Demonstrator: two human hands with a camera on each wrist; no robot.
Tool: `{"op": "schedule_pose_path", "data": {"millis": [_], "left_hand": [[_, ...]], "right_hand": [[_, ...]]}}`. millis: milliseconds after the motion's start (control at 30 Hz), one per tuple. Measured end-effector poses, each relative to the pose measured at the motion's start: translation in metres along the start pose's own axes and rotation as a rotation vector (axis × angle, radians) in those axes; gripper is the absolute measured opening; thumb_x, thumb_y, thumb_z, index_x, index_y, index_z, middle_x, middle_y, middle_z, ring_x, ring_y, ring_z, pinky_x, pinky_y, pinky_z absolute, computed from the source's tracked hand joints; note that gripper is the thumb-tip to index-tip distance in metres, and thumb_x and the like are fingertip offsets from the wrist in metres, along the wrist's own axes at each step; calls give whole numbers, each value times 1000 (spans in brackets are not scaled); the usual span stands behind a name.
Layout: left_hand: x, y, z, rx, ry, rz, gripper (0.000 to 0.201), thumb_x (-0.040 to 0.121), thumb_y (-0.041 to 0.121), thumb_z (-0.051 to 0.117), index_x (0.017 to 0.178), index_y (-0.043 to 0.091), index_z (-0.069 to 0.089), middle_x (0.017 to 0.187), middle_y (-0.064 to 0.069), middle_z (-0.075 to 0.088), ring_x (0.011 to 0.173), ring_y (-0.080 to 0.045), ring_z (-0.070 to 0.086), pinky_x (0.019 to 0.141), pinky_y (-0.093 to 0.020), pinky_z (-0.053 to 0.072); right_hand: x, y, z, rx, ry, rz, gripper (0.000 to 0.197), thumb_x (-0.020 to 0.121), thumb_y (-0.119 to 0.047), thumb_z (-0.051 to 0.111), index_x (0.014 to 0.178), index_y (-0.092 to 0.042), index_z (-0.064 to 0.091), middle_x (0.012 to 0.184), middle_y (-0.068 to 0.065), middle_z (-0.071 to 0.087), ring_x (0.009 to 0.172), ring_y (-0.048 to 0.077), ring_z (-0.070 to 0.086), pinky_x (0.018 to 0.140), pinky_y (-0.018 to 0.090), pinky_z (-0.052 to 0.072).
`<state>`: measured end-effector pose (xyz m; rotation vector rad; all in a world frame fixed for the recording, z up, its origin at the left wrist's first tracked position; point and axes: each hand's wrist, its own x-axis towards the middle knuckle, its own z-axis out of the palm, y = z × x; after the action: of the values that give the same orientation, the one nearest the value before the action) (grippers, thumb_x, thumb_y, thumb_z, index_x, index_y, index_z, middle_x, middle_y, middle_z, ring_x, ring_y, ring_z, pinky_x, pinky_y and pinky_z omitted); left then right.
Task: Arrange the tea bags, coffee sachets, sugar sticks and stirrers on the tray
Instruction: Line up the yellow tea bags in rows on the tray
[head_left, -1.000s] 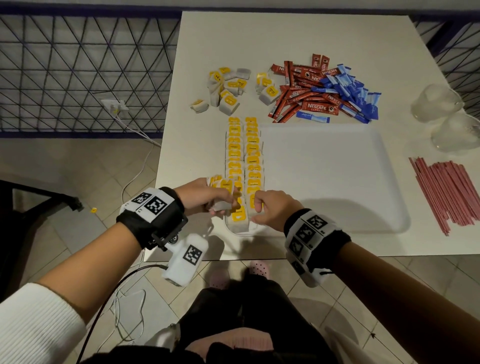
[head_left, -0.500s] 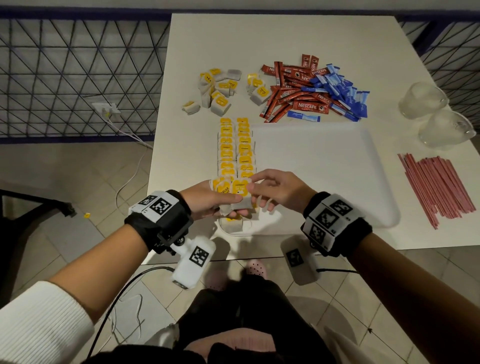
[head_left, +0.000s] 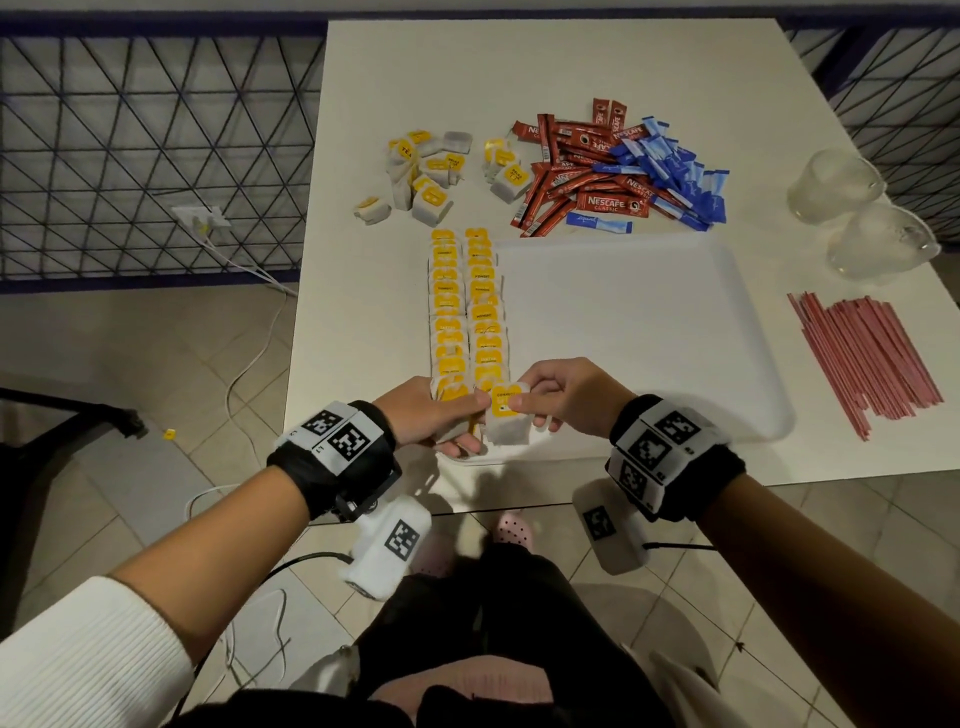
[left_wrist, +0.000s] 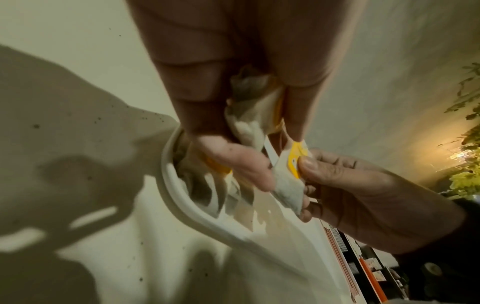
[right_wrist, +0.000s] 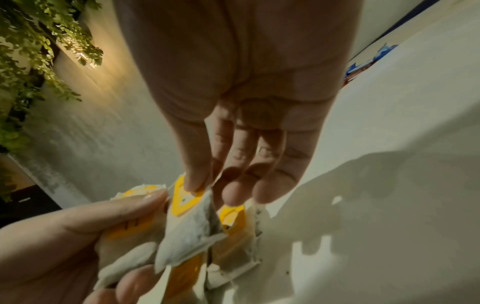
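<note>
Two rows of yellow-tagged tea bags (head_left: 467, 306) lie along the left side of the white tray (head_left: 649, 332). Above the tray's near left corner my left hand (head_left: 431, 415) grips a small bunch of tea bags (left_wrist: 249, 115). My right hand (head_left: 561, 400) pinches a single tea bag (head_left: 506, 415) by its yellow tag between thumb and forefinger, right beside the left hand's bunch (right_wrist: 130, 232). Loose tea bags (head_left: 421, 174), red coffee sachets (head_left: 582, 171) and blue sugar sticks (head_left: 670, 171) lie in heaps beyond the tray. Pink stirrers (head_left: 862, 353) lie to its right.
Two clear glasses (head_left: 857, 213) stand at the table's right edge past the stirrers. The table's near edge runs just below my hands. A metal grid fence and a cable on the tiled floor lie to the left.
My right hand lifted from the near end of the rows and took one tea bag from the bunch in my left hand. Both hands rose slightly above the tray corner.
</note>
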<state>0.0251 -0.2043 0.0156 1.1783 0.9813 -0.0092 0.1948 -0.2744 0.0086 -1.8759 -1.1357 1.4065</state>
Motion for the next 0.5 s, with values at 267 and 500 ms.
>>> {"op": "schedule_pose_path", "data": {"millis": [267, 500], "left_hand": [[-1, 1, -7, -46, 54, 50, 28, 92, 30, 53, 73, 13, 65, 52, -1, 65, 39, -10, 53, 41, -16, 42], [4, 0, -3, 180, 84, 59, 26, 91, 27, 56, 69, 14, 60, 43, 3, 60, 35, -5, 47, 42, -14, 41]], "right_hand": [[-5, -9, -8, 65, -128, -17, 13, 84, -6, 64, 74, -14, 59, 57, -4, 58, 47, 0, 53, 48, 12, 45], [-2, -16, -9, 135, -108, -31, 6, 84, -8, 64, 81, -10, 60, 55, -9, 60, 50, 1, 55, 50, 13, 46]]}}
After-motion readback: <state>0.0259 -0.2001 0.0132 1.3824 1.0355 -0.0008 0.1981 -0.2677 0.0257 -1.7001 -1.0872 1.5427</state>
